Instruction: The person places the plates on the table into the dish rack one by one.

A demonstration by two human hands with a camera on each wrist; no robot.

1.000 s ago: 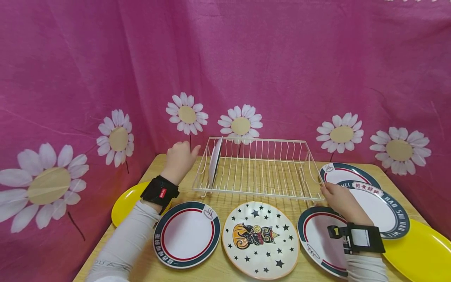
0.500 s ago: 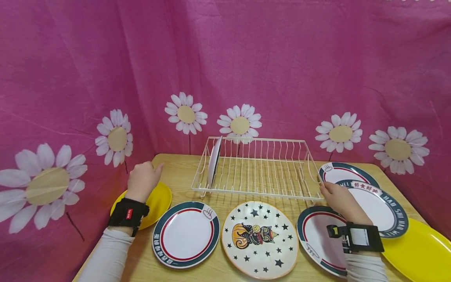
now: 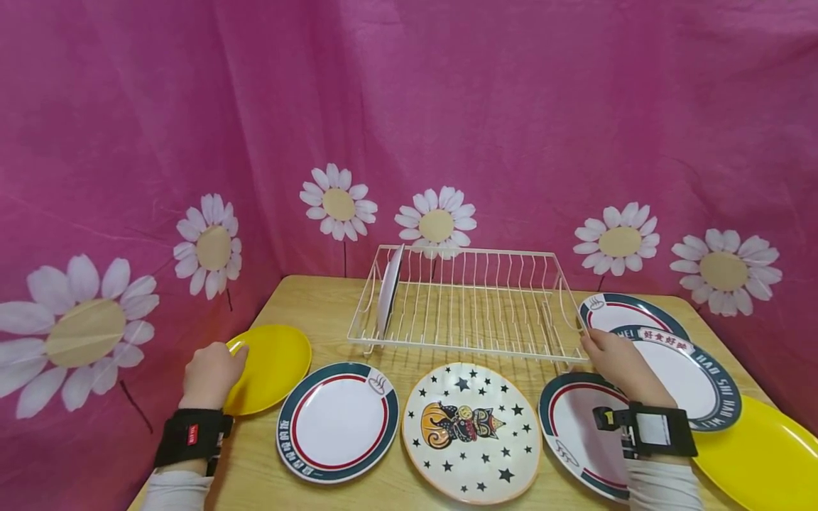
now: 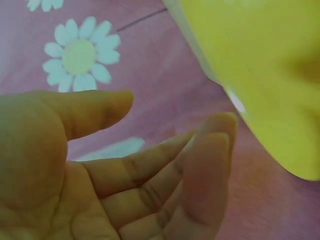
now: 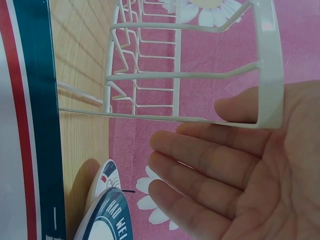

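My left hand (image 3: pixel 214 372) is over the near-left edge of a yellow plate (image 3: pixel 275 369). In the left wrist view its thumb and fingers (image 4: pixel 205 175) are parted with nothing between them, the fingertips close to the plate's rim. My right hand (image 3: pixel 616 358) holds the right front corner of a white wire dish rack (image 5: pixel 270 65). Its thumb lies on one side of the end wire and the fingers on the other, in the right wrist view. One plate (image 3: pixel 389 291) stands upright in the rack's left end.
A blue-rimmed plate (image 3: pixel 339 426), a star-patterned cat plate (image 3: pixel 473 454) and another blue-rimmed plate (image 3: pixel 578 426) lie along the table's front. At right are two more rimmed plates, one overlapping the other (image 3: pixel 684 383), and a yellow plate (image 3: pixel 760 454). A pink flowered curtain (image 3: pixel 511 128) hangs behind.
My left hand has moved left and toward me, from beside the rack's left end to the yellow plate's edge. My right hand has stayed at the rack's corner.
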